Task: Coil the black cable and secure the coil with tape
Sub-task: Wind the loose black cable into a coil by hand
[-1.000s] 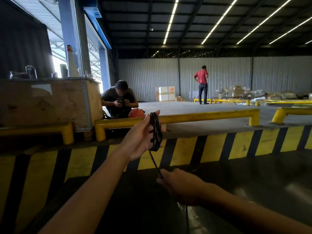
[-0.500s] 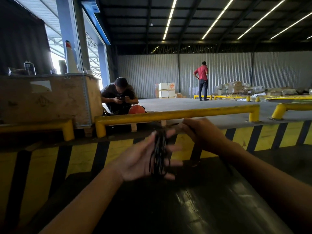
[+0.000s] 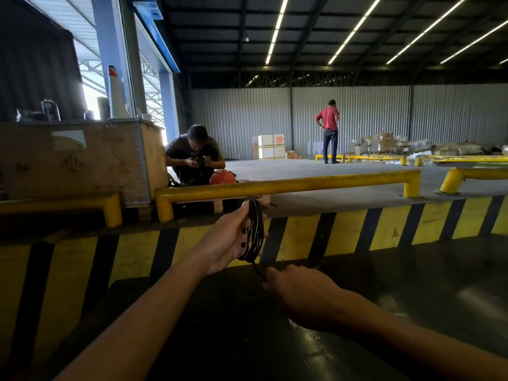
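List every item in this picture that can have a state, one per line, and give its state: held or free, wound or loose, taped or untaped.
black cable: mostly wound into a coil, one strand hanging loose below; no tape visible on it.
left hand: gripping the coil, loops around its fingers.
right hand: below the coil, pinching the loose strand.
yellow rail: fixed, untouched.

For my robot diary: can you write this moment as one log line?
step: coiling | left hand: holds cable coil | right hand: pinches loose end | tape: not seen
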`<action>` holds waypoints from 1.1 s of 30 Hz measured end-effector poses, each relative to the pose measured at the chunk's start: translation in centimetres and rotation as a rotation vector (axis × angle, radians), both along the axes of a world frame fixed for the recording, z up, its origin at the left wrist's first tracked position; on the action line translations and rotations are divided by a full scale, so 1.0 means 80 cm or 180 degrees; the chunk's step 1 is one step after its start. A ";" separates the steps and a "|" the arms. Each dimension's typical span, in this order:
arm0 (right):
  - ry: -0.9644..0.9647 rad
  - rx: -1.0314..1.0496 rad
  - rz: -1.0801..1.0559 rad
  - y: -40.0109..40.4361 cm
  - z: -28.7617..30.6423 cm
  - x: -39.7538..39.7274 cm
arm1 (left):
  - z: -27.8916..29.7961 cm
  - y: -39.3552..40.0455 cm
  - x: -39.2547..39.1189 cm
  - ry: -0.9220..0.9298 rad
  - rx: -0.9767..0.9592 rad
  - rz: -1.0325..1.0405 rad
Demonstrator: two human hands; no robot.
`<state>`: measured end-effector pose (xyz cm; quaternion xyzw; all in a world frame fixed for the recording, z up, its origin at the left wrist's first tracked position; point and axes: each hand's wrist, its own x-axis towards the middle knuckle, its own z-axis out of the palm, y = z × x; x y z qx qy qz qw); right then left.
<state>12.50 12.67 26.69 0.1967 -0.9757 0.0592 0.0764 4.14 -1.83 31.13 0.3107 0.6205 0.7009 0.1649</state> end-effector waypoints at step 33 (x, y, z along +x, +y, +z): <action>-0.0109 -0.4344 -0.0078 0.093 -0.030 0.053 | -0.066 0.081 0.069 0.0867 -0.1274 0.0565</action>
